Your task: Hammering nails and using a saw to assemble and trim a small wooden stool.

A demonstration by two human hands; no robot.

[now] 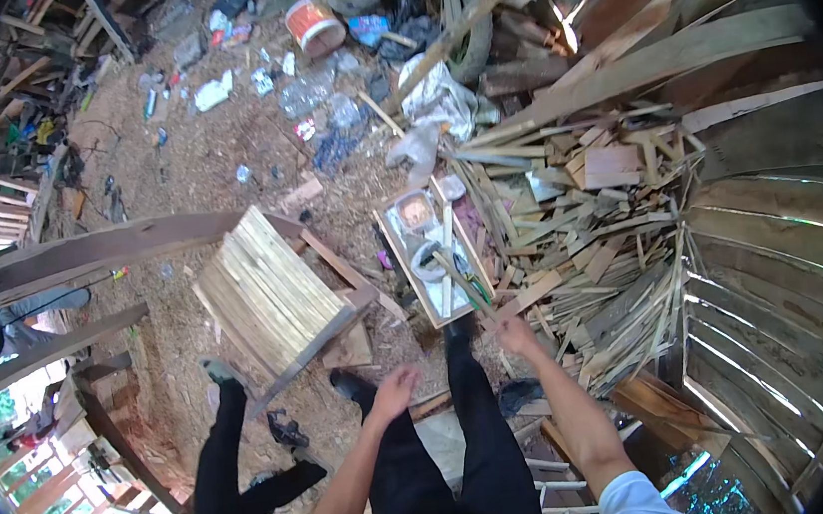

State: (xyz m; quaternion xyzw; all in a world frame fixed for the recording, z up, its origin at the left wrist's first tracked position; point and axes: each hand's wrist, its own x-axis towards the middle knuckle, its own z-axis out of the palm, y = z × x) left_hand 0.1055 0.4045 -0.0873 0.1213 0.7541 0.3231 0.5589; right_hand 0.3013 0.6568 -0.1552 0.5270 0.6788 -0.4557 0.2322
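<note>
Beneath you spread a floor (pixel 219 147) littered with wood shavings and rubbish, with a gappy plank wall (pixel 770 229) to your right and a heap of wood offcuts (pixel 610 236) in front of it. Ahead and to your left, on the floor, lay the slatted wooden frame (pixel 275 291), near another person's black-trousered legs (pixel 217 433). Its pale slats sat side by side across one broad face, so that part looked done; the side toward your tray was open between darker rails (whether it was meant to be so, nobody could have told from this view). Neither of your hands touched the frame, so its assembly seemed to stand partway, with any fixing left to do out of sight. The shallow wooden tray (pixel 407 268) lay just beyond your feet, to the right of the frame, holding a clear plastic tub (pixel 416 211), a white bag and a pale stick-like handle (pixel 456 274). Your right hand (pixel 517 336) was bent near the tray's lower corner, just beside a short board (pixel 529 293); you could not have told whether its fingers gripped anything. Your left hand (pixel 396 391) hung above your leg, fingers half curled, nothing visible in them, and how tightly they closed was unclear.
</note>
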